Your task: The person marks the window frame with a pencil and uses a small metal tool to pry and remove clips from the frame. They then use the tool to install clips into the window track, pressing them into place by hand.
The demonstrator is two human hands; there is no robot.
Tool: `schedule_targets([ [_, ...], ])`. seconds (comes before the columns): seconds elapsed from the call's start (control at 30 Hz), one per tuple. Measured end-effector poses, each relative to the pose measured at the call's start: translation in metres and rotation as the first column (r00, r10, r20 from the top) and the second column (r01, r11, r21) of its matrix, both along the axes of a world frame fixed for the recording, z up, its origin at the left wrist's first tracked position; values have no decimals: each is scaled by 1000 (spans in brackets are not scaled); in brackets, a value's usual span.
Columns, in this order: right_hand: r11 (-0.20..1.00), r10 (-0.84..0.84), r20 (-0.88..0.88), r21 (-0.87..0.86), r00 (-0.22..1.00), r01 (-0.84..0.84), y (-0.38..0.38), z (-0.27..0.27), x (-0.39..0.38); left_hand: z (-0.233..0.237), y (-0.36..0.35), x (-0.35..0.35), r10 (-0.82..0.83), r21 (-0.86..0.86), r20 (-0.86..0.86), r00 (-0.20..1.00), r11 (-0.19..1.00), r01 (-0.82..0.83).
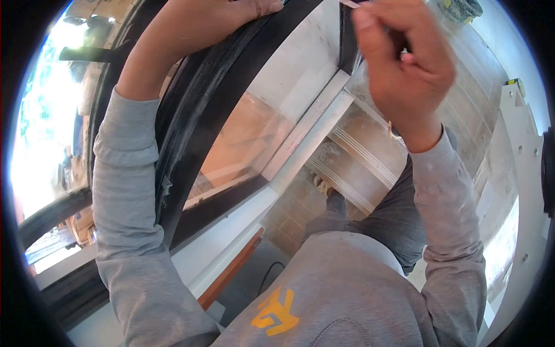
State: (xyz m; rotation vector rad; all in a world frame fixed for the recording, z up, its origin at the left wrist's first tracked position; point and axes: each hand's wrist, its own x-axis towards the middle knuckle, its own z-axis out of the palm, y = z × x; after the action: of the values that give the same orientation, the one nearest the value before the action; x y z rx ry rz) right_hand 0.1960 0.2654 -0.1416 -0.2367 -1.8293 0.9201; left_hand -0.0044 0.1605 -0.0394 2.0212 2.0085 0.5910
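Observation:
My left hand [191, 29] is raised and pressed flat against the black window frame [214, 98], fingers curled over its upper edge. My right hand [404, 63] is up near the top of the frame, fingers closed around a small thin pale object [350, 3] whose tip shows at the top edge; what it is I cannot tell. Both arms wear grey sleeves. A glass pane [248, 139] sits inside the frame below my hands.
Tiled steps [358, 156] lie far below, with my foot [324, 186] on one. A white ladder-like structure [520, 173] stands at the right. Bright daylight and outdoor clutter [46, 115] show at the left. A cable [272, 272] lies on the ledge below.

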Motion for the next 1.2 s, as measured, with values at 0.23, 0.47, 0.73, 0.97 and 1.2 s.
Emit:
schedule_targets([
  [0.23, 795, 353, -12, -524, 936, -306, -3, 26, 11, -8, 0, -10, -117, 97, -54, 992, 988, 122],
  [0.47, 927, 184, 272, -367, 945, -75, -4, 20, -22, -10, 1, -14, -69, 50, -80, 994, 996, 73],
  [0.73, 851, 309, -17, -442, 951, -284, 0, -10, -46, -7, 3, -11, -115, 68, -64, 991, 990, 120],
  [0.97, 727, 346, 62, -649, 936, -226, 0, -6, -49, -13, 2, -20, -87, 55, -58, 994, 994, 91],
  [1.2, 728, 367, 130, -657, 921, -198, -2, 7, -46, -13, 3, -21, -110, 64, -71, 991, 991, 114],
])
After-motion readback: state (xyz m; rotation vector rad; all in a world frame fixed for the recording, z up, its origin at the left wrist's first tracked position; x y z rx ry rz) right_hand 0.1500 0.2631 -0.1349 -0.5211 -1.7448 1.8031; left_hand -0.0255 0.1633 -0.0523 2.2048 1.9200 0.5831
